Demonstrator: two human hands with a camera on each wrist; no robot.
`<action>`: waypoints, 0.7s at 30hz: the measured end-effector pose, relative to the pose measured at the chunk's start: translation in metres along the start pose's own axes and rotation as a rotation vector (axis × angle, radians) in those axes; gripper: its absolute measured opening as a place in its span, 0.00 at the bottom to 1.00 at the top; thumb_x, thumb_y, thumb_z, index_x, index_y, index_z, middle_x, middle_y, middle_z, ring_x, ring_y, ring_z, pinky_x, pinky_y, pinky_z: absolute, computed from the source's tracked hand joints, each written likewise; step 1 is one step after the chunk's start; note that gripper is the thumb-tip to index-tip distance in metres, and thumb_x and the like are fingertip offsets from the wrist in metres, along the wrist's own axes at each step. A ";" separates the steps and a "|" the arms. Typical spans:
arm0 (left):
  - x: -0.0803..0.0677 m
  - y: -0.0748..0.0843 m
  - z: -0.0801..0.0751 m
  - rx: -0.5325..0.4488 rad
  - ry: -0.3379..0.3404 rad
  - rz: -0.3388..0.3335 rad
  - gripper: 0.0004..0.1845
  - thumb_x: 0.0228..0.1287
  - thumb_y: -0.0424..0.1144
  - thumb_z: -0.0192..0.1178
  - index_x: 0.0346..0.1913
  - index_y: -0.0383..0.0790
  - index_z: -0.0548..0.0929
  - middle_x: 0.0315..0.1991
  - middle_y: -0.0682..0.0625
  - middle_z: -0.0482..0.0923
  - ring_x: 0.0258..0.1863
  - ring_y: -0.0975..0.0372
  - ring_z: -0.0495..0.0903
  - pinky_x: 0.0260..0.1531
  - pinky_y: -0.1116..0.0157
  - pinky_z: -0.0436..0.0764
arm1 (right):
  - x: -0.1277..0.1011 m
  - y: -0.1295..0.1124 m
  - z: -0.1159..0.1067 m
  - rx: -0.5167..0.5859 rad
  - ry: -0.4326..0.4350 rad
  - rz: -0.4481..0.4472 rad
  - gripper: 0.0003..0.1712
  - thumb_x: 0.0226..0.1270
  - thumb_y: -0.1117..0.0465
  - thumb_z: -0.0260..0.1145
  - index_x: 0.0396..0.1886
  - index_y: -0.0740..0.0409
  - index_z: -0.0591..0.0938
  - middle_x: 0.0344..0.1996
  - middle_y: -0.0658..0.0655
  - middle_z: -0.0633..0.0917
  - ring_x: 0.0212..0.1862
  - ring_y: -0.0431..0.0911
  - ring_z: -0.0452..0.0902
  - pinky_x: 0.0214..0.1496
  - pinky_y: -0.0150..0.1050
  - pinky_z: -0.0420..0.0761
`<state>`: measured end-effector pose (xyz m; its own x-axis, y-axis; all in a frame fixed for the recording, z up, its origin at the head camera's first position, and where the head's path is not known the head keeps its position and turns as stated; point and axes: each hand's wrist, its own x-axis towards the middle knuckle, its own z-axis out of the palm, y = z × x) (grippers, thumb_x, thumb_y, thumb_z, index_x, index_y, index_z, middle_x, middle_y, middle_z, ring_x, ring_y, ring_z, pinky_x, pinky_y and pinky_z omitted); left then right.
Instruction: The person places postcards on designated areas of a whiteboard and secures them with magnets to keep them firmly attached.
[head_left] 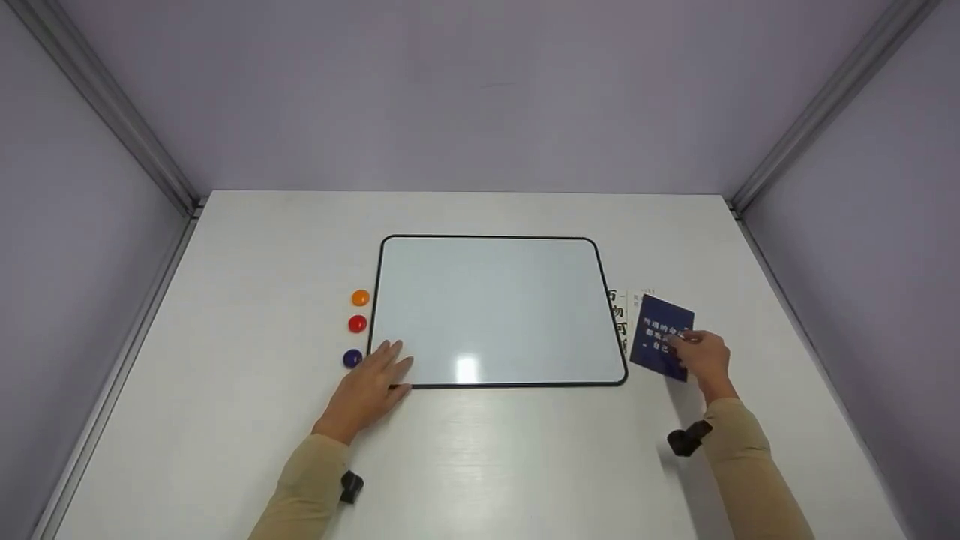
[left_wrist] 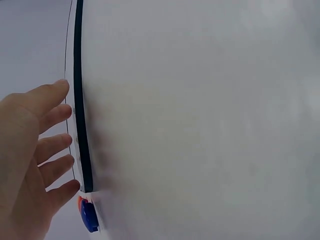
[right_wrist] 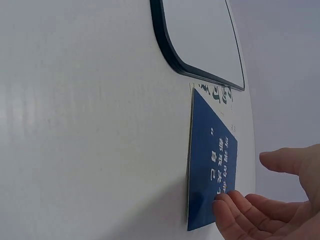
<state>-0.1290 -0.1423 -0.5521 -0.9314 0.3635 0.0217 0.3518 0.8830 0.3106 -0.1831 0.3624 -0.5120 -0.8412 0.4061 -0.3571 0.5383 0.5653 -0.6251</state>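
A whiteboard with a black frame lies flat on the white table. My left hand rests flat on the table, its straight fingers reaching the board's near left corner. To the right of the board, a dark blue card with white writing lies askew on white cards printed with black characters. My right hand touches the blue card's near right corner with its fingertips. Its thumb stands apart from the card.
Three round magnets lie in a row just left of the board: orange, red and blue. The blue magnet is close to my left little finger. Grey walls enclose the table on three sides.
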 end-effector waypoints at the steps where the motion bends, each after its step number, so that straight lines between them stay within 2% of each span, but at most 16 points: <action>1: 0.000 0.000 0.000 -0.003 -0.003 -0.003 0.26 0.67 0.47 0.58 0.66 0.42 0.73 0.72 0.44 0.66 0.73 0.49 0.64 0.71 0.51 0.67 | 0.000 0.001 -0.001 0.007 0.001 0.007 0.33 0.70 0.55 0.57 0.65 0.75 0.66 0.59 0.75 0.75 0.51 0.56 0.82 0.50 0.39 0.84; 5: 0.000 -0.001 0.001 -0.030 -0.020 -0.014 0.26 0.68 0.47 0.58 0.66 0.42 0.73 0.72 0.43 0.65 0.73 0.49 0.63 0.71 0.51 0.67 | 0.001 0.005 -0.004 0.041 -0.003 0.023 0.32 0.69 0.56 0.58 0.63 0.77 0.68 0.55 0.73 0.78 0.39 0.43 0.82 0.38 0.29 0.83; 8: 0.000 -0.001 0.001 -0.046 -0.029 -0.023 0.26 0.68 0.47 0.57 0.66 0.43 0.72 0.73 0.43 0.64 0.74 0.49 0.62 0.72 0.51 0.66 | 0.002 0.007 -0.007 0.075 -0.009 0.035 0.31 0.69 0.57 0.59 0.62 0.78 0.69 0.50 0.69 0.81 0.34 0.38 0.79 0.34 0.25 0.81; 14: 0.001 -0.001 0.002 -0.050 -0.041 -0.032 0.26 0.68 0.47 0.57 0.67 0.43 0.71 0.73 0.43 0.63 0.74 0.49 0.61 0.73 0.51 0.65 | 0.002 0.010 -0.010 0.102 -0.002 0.082 0.32 0.66 0.57 0.62 0.61 0.77 0.70 0.41 0.61 0.82 0.33 0.38 0.77 0.32 0.24 0.79; 21: 0.001 -0.001 0.002 -0.066 -0.050 -0.043 0.26 0.68 0.45 0.57 0.67 0.43 0.71 0.73 0.44 0.63 0.75 0.49 0.61 0.73 0.50 0.64 | 0.002 0.015 -0.011 0.096 0.034 0.111 0.32 0.65 0.56 0.63 0.59 0.78 0.71 0.42 0.65 0.82 0.27 0.35 0.77 0.32 0.27 0.82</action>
<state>-0.1297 -0.1424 -0.5542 -0.9392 0.3411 -0.0401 0.3027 0.8774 0.3723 -0.1763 0.3792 -0.5145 -0.7736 0.4872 -0.4052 0.6191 0.4447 -0.6472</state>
